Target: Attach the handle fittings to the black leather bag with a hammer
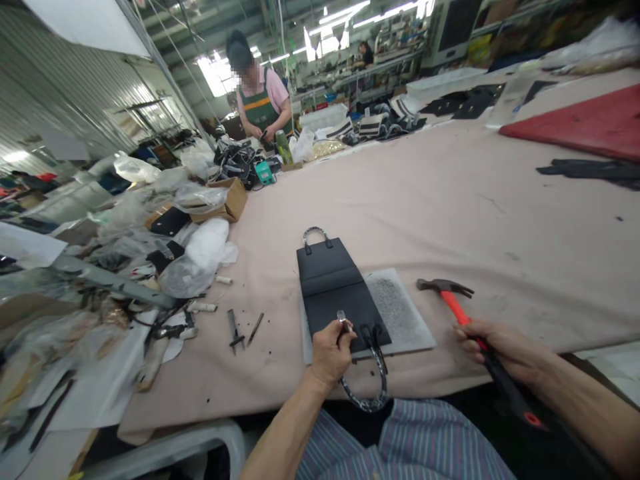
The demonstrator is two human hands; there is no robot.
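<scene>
A black handbag panel [333, 283] with a handle at each end lies over a pale grey slab [407, 310]. My left hand [331, 353] is closed around a short metal punch [342, 316], its shiny top showing above my fingers over the near half of the panel. The punch's lower tip is hidden by my hand. The near handle [367, 403] hangs over the table's edge, wrapped in clear plastic like the far handle [316, 231]. To the right of the slab, my right hand [493, 347] grips a claw hammer [453, 303] by its red and black handle.
Left of the panel lie a wing divider [235, 330] and a thin pointed tool [256, 328]. Plastic bags [200, 260] and a cardboard box [233, 201] crowd the left side. A co-worker [265, 100] stands at the far end. A red sheet [585, 123] lies far right.
</scene>
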